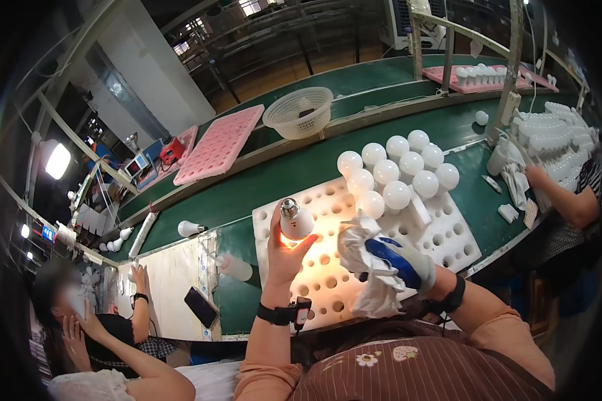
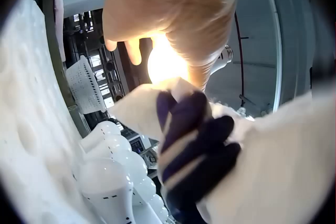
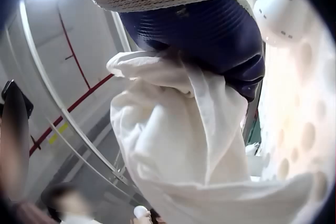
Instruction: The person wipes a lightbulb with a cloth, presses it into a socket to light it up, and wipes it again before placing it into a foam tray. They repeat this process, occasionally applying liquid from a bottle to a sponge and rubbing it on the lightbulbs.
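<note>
In the head view my bare left hand point(image 1: 289, 257) grips a lit bulb point(image 1: 297, 223), its metal base upward and its dome glowing against the palm. My gloved right hand point(image 1: 408, 262) holds a crumpled white cloth point(image 1: 374, 267) just right of the bulb. The left wrist view has the glowing bulb point(image 2: 164, 66) under the left hand point(image 2: 170, 8), with the cloth point(image 2: 139, 111) and blue-coated glove fingers point(image 2: 191, 140) against or very near it. In the right wrist view the cloth point(image 3: 173, 129) hangs from the blue glove point(image 3: 205, 35).
A white foam tray point(image 1: 455, 242) with holes lies under both hands; several white bulbs point(image 1: 386, 171) stand at its back. Behind are a white basket point(image 1: 299, 115) and a pink tray point(image 1: 221, 144). A phone point(image 1: 201, 307) lies left. People sit at left and right.
</note>
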Available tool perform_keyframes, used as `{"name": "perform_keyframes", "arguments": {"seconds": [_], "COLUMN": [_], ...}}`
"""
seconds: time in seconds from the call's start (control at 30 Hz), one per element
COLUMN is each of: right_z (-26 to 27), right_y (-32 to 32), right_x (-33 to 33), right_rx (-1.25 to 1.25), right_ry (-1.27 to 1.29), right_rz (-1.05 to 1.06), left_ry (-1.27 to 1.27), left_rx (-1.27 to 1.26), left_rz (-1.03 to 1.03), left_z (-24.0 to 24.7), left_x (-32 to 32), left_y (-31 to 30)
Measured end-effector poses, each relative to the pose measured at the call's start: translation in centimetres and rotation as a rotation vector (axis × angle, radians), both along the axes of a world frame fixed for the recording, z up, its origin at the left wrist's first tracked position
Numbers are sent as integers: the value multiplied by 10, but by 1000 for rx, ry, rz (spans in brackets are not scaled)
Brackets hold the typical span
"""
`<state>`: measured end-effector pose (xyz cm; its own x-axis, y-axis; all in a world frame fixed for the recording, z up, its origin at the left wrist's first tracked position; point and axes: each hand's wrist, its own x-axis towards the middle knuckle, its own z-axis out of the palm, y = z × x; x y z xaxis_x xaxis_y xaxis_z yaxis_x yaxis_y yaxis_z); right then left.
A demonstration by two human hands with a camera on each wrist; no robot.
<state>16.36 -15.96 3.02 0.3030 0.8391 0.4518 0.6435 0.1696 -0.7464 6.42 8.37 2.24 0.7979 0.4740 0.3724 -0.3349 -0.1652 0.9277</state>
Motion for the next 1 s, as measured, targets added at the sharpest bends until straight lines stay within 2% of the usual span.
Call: {"name": "perform_keyframes", "arguments": {"seconds": [0.07, 0.1, 0.17, 0.23, 0.3, 0.37, 0.43, 0.47, 0.5, 0.57, 0.6, 0.63, 0.7, 0.73, 0.77, 0.83, 0.87, 0.9, 0.97, 1.0], "right_z": [-17, -20, -16, -39, -54, -70, -60, -78, -74, -64, -85, -99, -55, -52, -64, -97, -90, -77, -52, -60], "right_y": [-28, -43, -65, -82, -93, -98, -88, -91, -91, -83, -80, -85, -82, -80, -83, -92, -91, -89, -80, -86], "right_x": [7, 6, 3, 10, 8, 10, -7, 2, 1, -4, 1, 2, -13, -13, -9, 1, -2, -8, -17, -13], "right_rx": [64, -47, -108, -189, -196, -145, -167, -57, -53, -19, 23, 28, -38, -55, -54, -85, -161, -159, -66, -235], "right_ry": [-285, -87, -341, -638, -479, -412, 329, -226, -226, 697, 341, 342, 413, 542, 540, 79, 269, 268, 318, 443], "right_rz": [-91, -104, -276, -396, -505, -512, -625, -581, -582, -560, -591, -581, -621, -634, -623, -548, -558, -543, -645, -611], "left_ry": [17, 34, 70, 90, 112, 203, 247, 317, 386, 335, 284, 233, 209, 244, 278, 218, 214, 208, 221, 242], "left_rx": [61, 123, 123, 261, 201, 230, 181, 121, 61, 135, 133, 129, 169, 138, 107, 108, 5, -97, -113, -227], "left_rz": [25, 55, 63, 70, 51, 176, 179, 220, 263, 281, 287, 290, 294, 251, 209, 189, 149, 109, 91, 100], "left_z": [-4, -5, -8, -15, -22, -32, -33, -33, -35, -43, -38, -35, -42, -38, -36, -37, -32, -25, -20, -25], "left_x": [4, 6, 10, 17, 28, 43, 57, 63, 67, 71, 71, 71, 72, 69, 66, 62, 58, 53, 47, 47], "left_y": [5, 8, 12, 19, 28, 42, 56, 62, 68, 78, 71, 67, 70, 67, 65, 59, 53, 48, 46, 49]}}
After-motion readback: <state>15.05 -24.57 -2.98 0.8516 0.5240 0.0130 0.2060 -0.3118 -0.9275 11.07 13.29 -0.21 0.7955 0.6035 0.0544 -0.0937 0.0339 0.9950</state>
